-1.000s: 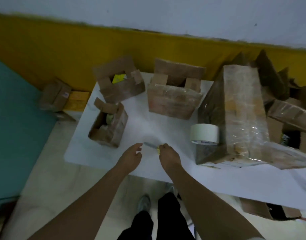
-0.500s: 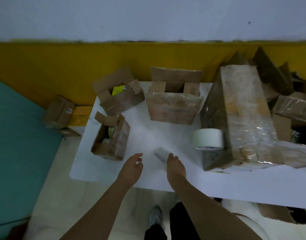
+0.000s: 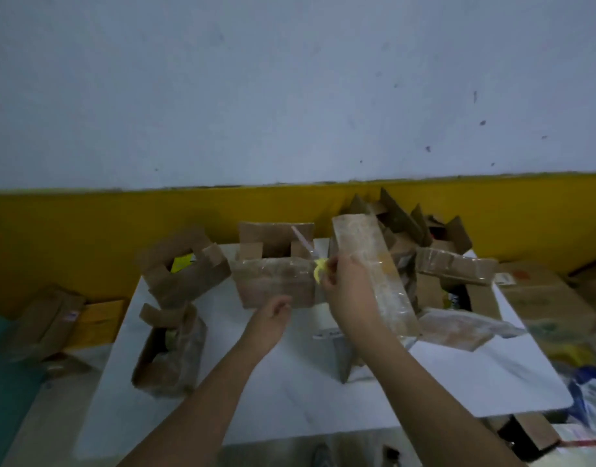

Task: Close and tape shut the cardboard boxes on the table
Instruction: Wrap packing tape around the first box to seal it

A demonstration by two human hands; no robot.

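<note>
Head view: beside the middle cardboard box (image 3: 273,288), our right hand (image 3: 345,291) grips a yellow cutter (image 3: 318,270), left hand (image 3: 271,320) loose and empty. Flaps (image 3: 273,235) look bendy; we should hold their edges.

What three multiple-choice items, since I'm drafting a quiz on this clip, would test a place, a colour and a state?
1. Where on the table does the box with something yellow inside stand? A far left; B near right; C centre.
2. What colour is the handle of the tool in the right hand? A red; B yellow; C black.
3. How are the flaps of the middle box? A taped shut; B standing open; C torn off.
A: it sits at the far left corner. B: yellow shows at the hand. B: its flaps stand up.
</note>
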